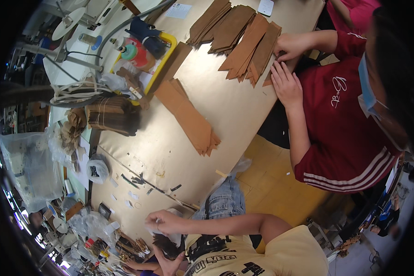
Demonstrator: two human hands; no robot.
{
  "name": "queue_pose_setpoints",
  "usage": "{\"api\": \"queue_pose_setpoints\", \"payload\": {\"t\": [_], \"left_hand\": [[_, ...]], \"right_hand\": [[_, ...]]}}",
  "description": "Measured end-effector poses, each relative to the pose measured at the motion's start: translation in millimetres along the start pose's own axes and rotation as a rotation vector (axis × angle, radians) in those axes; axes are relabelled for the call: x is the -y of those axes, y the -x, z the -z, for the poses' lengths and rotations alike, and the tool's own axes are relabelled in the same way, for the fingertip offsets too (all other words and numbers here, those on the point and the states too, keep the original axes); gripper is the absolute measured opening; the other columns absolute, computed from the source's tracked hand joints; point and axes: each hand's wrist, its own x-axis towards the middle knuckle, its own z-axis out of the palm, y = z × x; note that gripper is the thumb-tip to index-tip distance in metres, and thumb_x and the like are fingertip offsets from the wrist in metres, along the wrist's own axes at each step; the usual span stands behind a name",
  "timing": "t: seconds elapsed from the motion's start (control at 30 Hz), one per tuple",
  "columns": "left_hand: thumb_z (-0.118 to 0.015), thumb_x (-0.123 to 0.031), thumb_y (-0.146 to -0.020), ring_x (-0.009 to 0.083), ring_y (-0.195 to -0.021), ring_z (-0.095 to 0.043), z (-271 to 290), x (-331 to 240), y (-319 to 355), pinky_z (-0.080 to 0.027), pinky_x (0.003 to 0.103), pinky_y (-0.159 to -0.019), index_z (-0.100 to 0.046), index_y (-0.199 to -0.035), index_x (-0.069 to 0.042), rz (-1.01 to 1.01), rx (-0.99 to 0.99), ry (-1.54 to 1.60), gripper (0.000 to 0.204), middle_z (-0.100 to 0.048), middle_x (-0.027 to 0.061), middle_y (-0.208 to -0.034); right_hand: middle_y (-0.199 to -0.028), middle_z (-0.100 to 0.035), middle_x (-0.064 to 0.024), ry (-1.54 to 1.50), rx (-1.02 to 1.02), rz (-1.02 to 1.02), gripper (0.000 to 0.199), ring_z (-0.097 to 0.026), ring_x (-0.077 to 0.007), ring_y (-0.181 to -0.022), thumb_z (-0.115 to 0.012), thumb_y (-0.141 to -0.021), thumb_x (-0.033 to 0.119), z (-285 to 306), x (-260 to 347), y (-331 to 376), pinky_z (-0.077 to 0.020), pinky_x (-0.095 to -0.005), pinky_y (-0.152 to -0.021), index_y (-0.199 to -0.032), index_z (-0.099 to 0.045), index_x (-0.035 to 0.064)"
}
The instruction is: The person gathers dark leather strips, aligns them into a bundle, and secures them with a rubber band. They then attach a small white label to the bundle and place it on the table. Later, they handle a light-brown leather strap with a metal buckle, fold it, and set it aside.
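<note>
My right hand (165, 223) reaches across from the right with its fingers closed in a pinch near a whitish object (174, 236). What it grips is too blurred to make out. Below it, near the lower edge, my left hand (171, 266) has its thumb and forefinger around a dark brown piece (169, 247), partly hidden between the two hands. Further up the table lies a fanned stack of tan leather-like strips (187, 117) with pointed ends, out of reach of both hands.
A co-worker in a red shirt (340, 119) handles strips at the right edge. Brown strip stacks (232, 30) lie at the back. A yellow tray (158, 69) holds bottles. A banded dark bundle (112, 115) and scraps (135, 179) are on the table (234, 110).
</note>
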Motion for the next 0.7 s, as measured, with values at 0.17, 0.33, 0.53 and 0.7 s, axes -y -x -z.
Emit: {"api": "queue_pose_setpoints", "payload": {"t": [0.17,0.33,0.53,0.7], "left_hand": [[-0.081,-0.028,-0.074,0.0209,-0.114,-0.051,1.5,-19.8,-14.8,-0.039,0.034,-0.1,-0.036,-0.14,0.004,0.017,0.13,-0.092,0.086,-0.053,0.0124,-0.126],[-0.075,-0.024,-0.082,0.0172,-0.109,-0.052,9.1,-35.2,-27.5,-0.042,0.031,-0.095,-0.04,-0.137,0.004,0.284,0.241,0.02,0.071,-0.055,0.0094,-0.121],[-0.073,-0.022,-0.084,0.0162,-0.108,-0.053,10.6,-44.5,-41.1,-0.043,0.03,-0.094,-0.041,-0.136,0.004,0.376,0.215,0.057,0.067,-0.056,0.0086,-0.12],[-0.072,-0.021,-0.085,0.0153,-0.107,-0.053,7.0,-48.7,-51.2,-0.043,0.03,-0.093,-0.042,-0.135,0.004,0.396,0.216,0.07,0.063,-0.056,0.008,-0.119]], "right_hand": [[-0.09,-0.063,-0.0126,0.267,0.054,0.322,0.022,-0.062,-0.0209,-0.076,-0.064,-0.092,0.021,11.1,8.8,11.7,-0.0486,-0.0332,-0.066,-0.101,-0.066,0.0005],[-0.078,-0.066,-0.0157,0.311,0.141,0.263,0.019,-0.067,-0.0261,-0.074,-0.067,-0.086,0.016,26.9,28.2,20.0,-0.0511,-0.0344,-0.066,-0.085,-0.064,-0.0036],[-0.067,-0.065,-0.0134,0.253,0.056,0.167,0.018,-0.065,-0.0237,-0.062,-0.066,-0.085,0.015,37.8,32.0,13.1,-0.0492,-0.034,-0.06,-0.083,-0.064,-0.0034],[-0.074,-0.065,-0.0153,0.301,0.109,0.111,0.018,-0.065,-0.0245,-0.067,-0.064,-0.087,0.015,46.6,26.6,6.5,-0.049,-0.0352,-0.061,-0.088,-0.065,-0.0036]]}}
